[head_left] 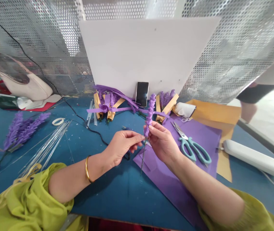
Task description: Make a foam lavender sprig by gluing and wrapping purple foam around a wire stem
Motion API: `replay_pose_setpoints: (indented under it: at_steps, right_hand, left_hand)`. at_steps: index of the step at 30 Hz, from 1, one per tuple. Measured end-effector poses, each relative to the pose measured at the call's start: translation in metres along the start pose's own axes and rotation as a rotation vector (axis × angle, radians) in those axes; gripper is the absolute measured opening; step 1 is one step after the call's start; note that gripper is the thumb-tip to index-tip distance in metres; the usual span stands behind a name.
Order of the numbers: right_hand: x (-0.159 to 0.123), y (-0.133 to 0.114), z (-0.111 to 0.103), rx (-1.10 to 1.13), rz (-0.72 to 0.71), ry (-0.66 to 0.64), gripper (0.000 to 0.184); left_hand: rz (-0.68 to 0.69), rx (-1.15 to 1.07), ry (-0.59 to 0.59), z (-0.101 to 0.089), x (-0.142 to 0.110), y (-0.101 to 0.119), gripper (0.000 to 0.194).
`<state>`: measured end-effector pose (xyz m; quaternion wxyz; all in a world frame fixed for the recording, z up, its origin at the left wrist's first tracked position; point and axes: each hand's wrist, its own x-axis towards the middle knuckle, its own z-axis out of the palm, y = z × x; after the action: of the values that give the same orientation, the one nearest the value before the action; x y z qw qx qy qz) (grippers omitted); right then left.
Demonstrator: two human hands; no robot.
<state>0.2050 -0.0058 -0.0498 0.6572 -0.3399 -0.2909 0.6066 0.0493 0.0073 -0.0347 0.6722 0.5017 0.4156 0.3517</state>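
A purple artificial lavender stem [150, 110] stands nearly upright in front of me, its thin green stalk hanging down below my fingers. My right hand [162, 139] grips it around the base of the flower head. Close beside it, my left hand [124, 144] has thumb and forefinger pinched together at the base of the flower; what lies between those fingertips is too small to make out. Beneath my right hand lies a sheet of purple paper [172, 186]. Blue-handled scissors [192, 146] rest on that sheet, blades pointing away and partly apart.
Lavender bunches in tan paper [111, 110] and purple strips [117, 91] lie at the back, near a phone [142, 93] against a white board [148, 51]. To the left are loose lavender [22, 131], clear sticks [47, 147] and a black cable [79, 117]. A white glue gun-like tool [254, 158] lies right.
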Motion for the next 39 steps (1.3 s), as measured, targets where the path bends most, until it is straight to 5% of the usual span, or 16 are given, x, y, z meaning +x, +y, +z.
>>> replay_pose_setpoints:
  at_steps: [7, 11, 15, 17, 19, 20, 25, 27, 31, 34, 39]
  right_hand:
    - [0.018, -0.021, -0.019, 0.108, -0.088, 0.2, 0.018]
    - [0.021, -0.029, -0.024, 0.13, -0.092, 0.263, 0.013]
    - [0.019, -0.031, -0.022, 0.109, -0.077, 0.257, 0.011]
    - [0.018, -0.029, -0.021, 0.079, -0.075, 0.215, 0.012]
    - [0.016, -0.025, -0.019, 0.024, -0.097, 0.152, 0.015]
    - [0.014, -0.022, -0.018, -0.014, -0.117, 0.119, 0.016]
    - [0.005, -0.007, -0.009, -0.241, -0.165, -0.004, 0.023]
    - [0.01, -0.009, -0.006, -0.403, -0.16, -0.03, 0.024]
    - [0.057, -0.028, -0.008, -1.034, -0.371, 0.165, 0.033]
    - [0.115, -0.043, -0.017, -1.2, -0.406, 0.331, 0.025]
    - [0.193, -0.039, -0.026, -1.402, -0.304, 0.512, 0.026]
  left_hand:
    - [0.088, -0.001, 0.13, -0.002, -0.001, 0.005, 0.03]
    - [0.09, 0.15, 0.041, 0.002, -0.01, 0.001, 0.047]
    - [0.167, 0.454, -0.216, 0.003, -0.017, 0.002, 0.065]
    - [0.225, 0.527, -0.224, 0.003, -0.017, 0.003, 0.056]
    - [0.282, 0.503, -0.11, 0.004, -0.016, 0.004, 0.026]
    - [0.279, 0.466, -0.075, 0.005, -0.015, 0.004, 0.027]
    - [0.041, 0.308, -0.324, 0.009, -0.013, 0.006, 0.023]
    - [0.014, 0.271, -0.302, 0.008, -0.01, 0.008, 0.018]
    - [0.103, 0.204, -0.083, -0.004, 0.003, 0.014, 0.018]
    - [0.158, 0.141, 0.039, -0.013, 0.014, 0.017, 0.019]
    - [0.144, 0.108, 0.063, -0.014, 0.02, 0.008, 0.023]
